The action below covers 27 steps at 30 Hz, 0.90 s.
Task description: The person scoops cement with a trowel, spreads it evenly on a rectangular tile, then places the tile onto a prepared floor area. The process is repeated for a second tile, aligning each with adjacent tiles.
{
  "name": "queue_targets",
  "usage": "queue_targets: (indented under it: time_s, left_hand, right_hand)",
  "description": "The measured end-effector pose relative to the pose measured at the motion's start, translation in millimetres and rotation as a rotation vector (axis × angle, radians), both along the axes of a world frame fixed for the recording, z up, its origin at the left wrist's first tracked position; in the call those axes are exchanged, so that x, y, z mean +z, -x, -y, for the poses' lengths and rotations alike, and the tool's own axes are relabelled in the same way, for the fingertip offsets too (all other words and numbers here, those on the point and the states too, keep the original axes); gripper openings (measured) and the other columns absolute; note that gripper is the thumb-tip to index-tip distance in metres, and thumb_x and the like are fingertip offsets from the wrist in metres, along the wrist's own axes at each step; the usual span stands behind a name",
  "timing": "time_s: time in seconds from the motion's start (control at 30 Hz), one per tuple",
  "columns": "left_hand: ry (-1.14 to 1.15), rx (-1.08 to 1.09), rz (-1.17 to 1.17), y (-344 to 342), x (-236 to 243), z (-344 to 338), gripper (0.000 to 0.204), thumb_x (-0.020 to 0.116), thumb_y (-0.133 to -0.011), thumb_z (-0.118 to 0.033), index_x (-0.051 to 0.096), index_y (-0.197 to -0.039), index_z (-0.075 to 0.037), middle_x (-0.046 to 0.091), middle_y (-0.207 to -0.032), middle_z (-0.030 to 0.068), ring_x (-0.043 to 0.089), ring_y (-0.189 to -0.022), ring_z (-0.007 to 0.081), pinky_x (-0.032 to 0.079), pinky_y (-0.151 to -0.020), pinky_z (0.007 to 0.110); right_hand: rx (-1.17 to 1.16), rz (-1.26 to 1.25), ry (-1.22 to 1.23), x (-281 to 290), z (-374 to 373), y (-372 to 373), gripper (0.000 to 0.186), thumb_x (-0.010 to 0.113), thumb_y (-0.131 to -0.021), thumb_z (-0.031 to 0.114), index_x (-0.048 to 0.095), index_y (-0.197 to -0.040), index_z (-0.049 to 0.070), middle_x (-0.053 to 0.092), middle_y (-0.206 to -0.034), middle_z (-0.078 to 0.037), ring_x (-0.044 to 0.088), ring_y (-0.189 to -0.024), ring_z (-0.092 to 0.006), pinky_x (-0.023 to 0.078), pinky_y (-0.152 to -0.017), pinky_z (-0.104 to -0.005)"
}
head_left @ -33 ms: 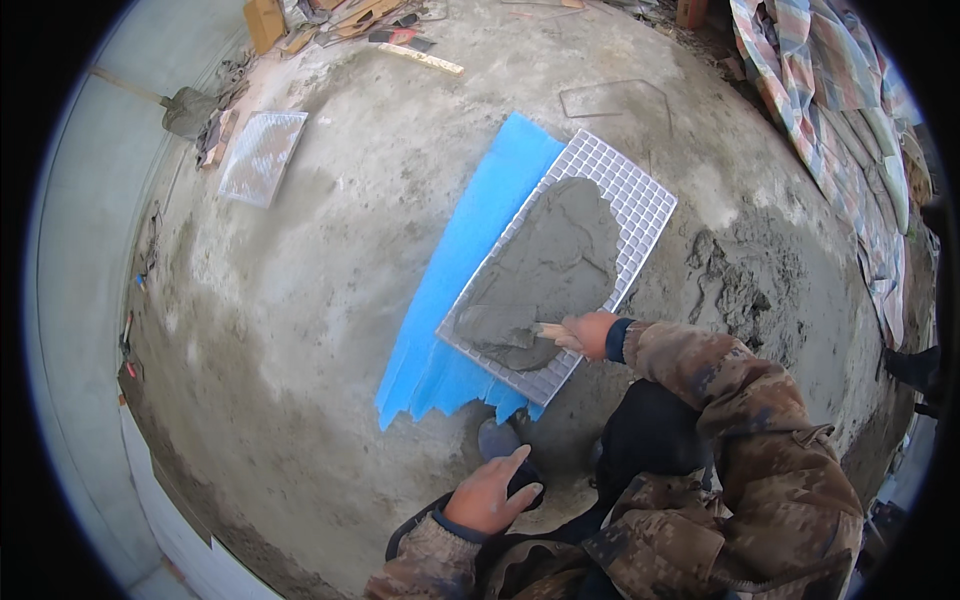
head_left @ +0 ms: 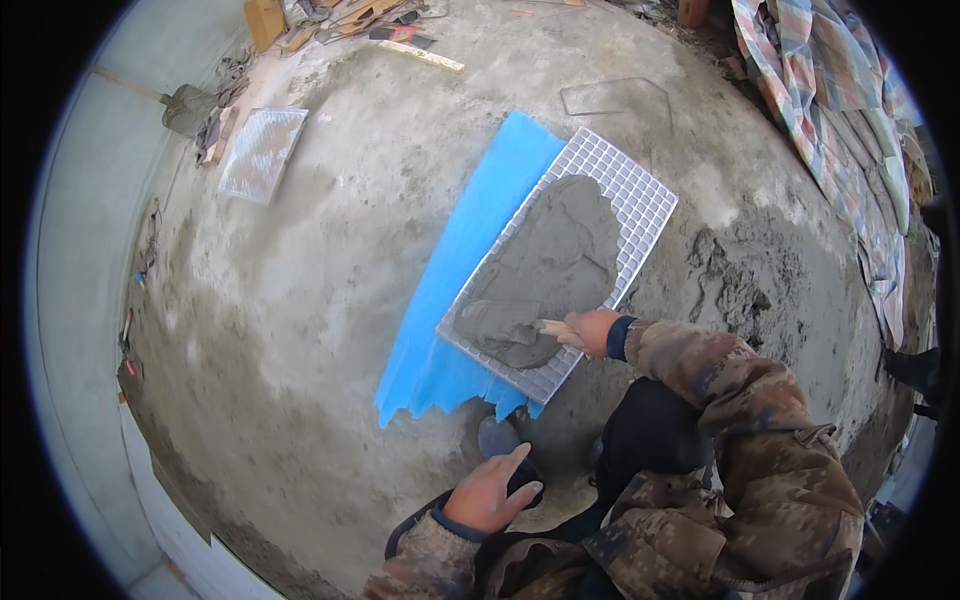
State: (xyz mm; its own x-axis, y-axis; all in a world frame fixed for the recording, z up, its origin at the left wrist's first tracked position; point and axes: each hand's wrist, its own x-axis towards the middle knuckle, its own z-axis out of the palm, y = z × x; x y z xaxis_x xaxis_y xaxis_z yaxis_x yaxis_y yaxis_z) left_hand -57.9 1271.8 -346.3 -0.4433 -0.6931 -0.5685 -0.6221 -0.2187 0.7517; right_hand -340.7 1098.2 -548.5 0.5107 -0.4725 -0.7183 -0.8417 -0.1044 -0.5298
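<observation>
On the floor (head_left: 300,330), we are noting a gridded tray (head_left: 640,185) lying partly over a blue sheet (head_left: 450,260), grey mortar (head_left: 570,235) covering most of its cells. Our right hand (head_left: 590,332) is clasping a trowel (head_left: 551,327) by its handle, the blade resting on the mortar at the tray's near end. Our left hand (head_left: 485,497) is hanging near a boot (head_left: 497,437), thumb and fingers apart.

Brown camouflage sleeves (head_left: 700,368) end in navy cuffs (head_left: 618,338); the trousers (head_left: 650,430) are dark.
</observation>
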Motion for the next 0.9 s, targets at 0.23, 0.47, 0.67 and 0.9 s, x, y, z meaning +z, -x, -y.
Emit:
queue_targets:
  time_s: [0.23, 0.47, 0.67, 0.9]
  left_hand:
    - [-0.016, -0.002, 0.017, 1, 1, 4, 0.063, 0.067, -0.093, -0.032, 0.045, -0.143, 0.0, 0.057, -0.132, 0.0237, 0.056, -0.122, 0.0378, 0.045, -0.103, 0.04]
    - [-0.012, -0.014, -0.018, 4, 1, 10, 0.063, 0.067, -0.092, -0.033, 0.046, -0.142, -0.001, 0.058, -0.13, 0.0237, 0.056, -0.12, 0.0383, 0.046, -0.101, 0.041]
    - [-0.031, -0.026, -0.01, 8, -4, 15, 0.063, 0.068, -0.092, -0.032, 0.046, -0.142, -0.001, 0.059, -0.128, 0.0245, 0.057, -0.118, 0.0387, 0.046, -0.1, 0.042]
    - [-0.096, -0.045, 0.01, 11, -6, 15, 0.066, 0.068, -0.091, -0.03, 0.044, -0.144, 0.0, 0.058, -0.131, 0.0265, 0.057, -0.122, 0.0378, 0.045, -0.103, 0.041]
  right_hand:
    - [0.302, -0.016, 0.062, 32, -2, 45, 0.044, 0.053, -0.096, 0.048, 0.06, -0.103, 0.005, 0.068, -0.094, -0.022, 0.065, -0.091, -0.0418, 0.051, -0.08, -0.0487]
    - [0.167, -0.084, 0.047, 34, -35, 112, 0.043, 0.053, -0.095, 0.05, 0.06, -0.104, 0.008, 0.069, -0.093, -0.021, 0.065, -0.087, -0.0433, 0.051, -0.077, -0.052]
    - [0.172, -0.206, 0.279, 25, -45, 149, 0.041, 0.056, -0.094, 0.05, 0.054, -0.104, 0.01, 0.067, -0.082, -0.018, 0.064, -0.077, -0.045, 0.051, -0.068, -0.0538]
    - [-0.63, -0.229, 0.5, -10, -22, 155, 0.043, 0.056, -0.096, 0.048, 0.054, -0.1, 0.005, 0.065, -0.082, -0.024, 0.063, -0.076, -0.0462, 0.049, -0.068, -0.0546]
